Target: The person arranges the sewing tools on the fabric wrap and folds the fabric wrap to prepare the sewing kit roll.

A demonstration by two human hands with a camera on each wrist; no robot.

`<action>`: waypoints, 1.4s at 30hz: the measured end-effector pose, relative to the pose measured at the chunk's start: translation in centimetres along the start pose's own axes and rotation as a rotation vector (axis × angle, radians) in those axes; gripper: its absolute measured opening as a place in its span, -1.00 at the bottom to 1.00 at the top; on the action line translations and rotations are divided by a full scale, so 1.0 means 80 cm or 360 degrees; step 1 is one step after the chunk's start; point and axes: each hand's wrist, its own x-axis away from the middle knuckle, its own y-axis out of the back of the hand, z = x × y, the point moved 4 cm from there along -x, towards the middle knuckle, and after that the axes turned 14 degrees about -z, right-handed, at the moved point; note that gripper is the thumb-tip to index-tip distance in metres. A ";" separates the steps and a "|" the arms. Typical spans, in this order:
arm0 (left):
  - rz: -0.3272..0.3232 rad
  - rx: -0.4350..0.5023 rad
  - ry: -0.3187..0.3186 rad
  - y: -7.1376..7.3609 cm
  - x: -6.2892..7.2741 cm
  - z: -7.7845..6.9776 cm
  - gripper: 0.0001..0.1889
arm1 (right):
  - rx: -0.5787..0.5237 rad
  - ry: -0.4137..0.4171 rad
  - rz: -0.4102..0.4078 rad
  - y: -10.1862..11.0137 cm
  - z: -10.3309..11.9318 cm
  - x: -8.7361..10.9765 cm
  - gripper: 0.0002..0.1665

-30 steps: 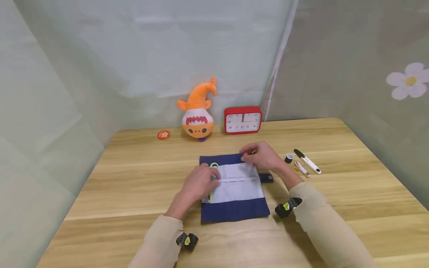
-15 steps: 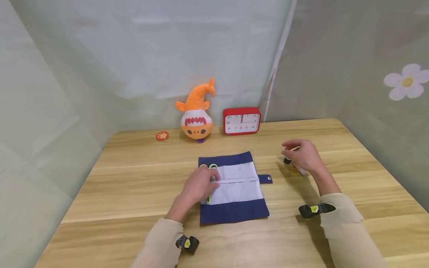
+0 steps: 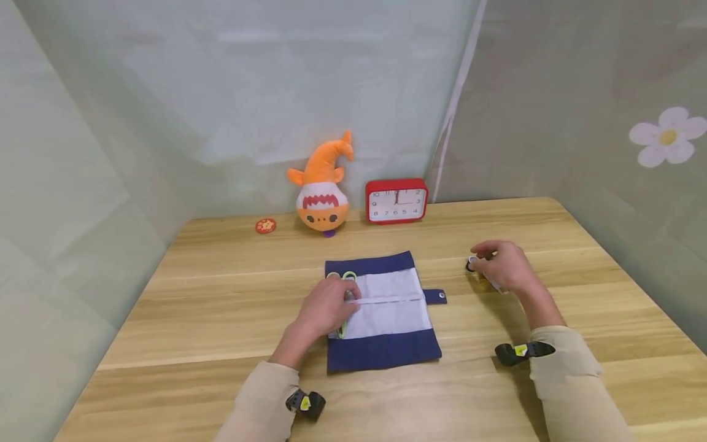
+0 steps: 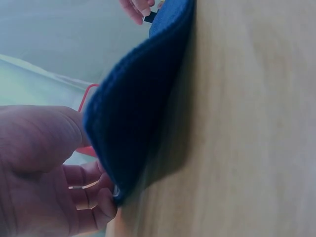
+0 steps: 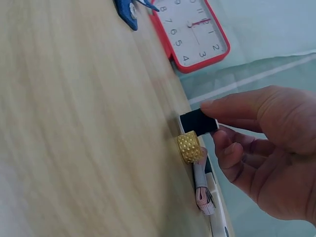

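A navy fabric case with a pale lining lies unfolded on the table, its snap tab pointing right. Green-handled scissors lie along its left side, partly covered by my left hand. That hand rests over them on the case with bent, spread fingers. To the right, my right hand pinches a black thread spool between thumb and fingers. Beside the spool are a gold dimpled thimble ring and a folded pinkish tape. My right hand mostly hides these in the head view.
A white-handled tool lies past the tape. At the table's back stand a red clock and an orange shark plush, with a round red disc to their left. Fabric walls enclose the back and sides.
My right hand has left the case's top edge, moved right to the small items and taken hold of the thread spool. The left hand stays on the case and scissors.
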 end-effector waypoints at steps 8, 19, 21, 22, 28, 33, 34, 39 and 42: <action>-0.0008 -0.0012 -0.0021 0.003 0.001 0.000 -0.95 | 0.0032 0.0055 -0.0048 -0.002 0.001 -0.001 -0.61; -0.0002 0.0000 -0.0027 0.002 0.001 -0.001 -0.96 | -0.0031 0.0064 -0.0036 0.000 0.020 0.004 -0.64; -0.0004 -0.0002 -0.0027 0.002 0.000 -0.001 -0.96 | -0.0058 0.0079 -0.0034 -0.001 0.031 0.005 -0.64; -0.0004 -0.0003 -0.0029 0.002 0.000 -0.001 -0.96 | -0.0067 0.0081 -0.0026 -0.002 0.036 0.006 -0.64; -0.0007 -0.0011 -0.0046 0.001 0.000 0.000 -0.96 | -0.0083 0.0058 0.0046 -0.013 0.073 0.005 -0.63; -0.0020 -0.0018 -0.0073 -0.001 -0.001 0.001 -0.96 | -0.0151 0.0057 0.0124 -0.031 0.100 0.001 -0.61; -0.0025 -0.0017 -0.0080 -0.001 -0.001 0.001 -0.96 | -0.0169 0.0060 0.0138 -0.035 0.105 0.000 -0.61; -0.0027 -0.0025 -0.0084 -0.002 -0.001 0.002 -0.96 | -0.0305 0.0074 0.0226 -0.061 0.132 0.000 -0.60; -0.0028 -0.0024 -0.0087 -0.002 -0.002 0.002 -0.96 | -0.0405 0.0074 0.0282 -0.079 0.145 0.002 -0.60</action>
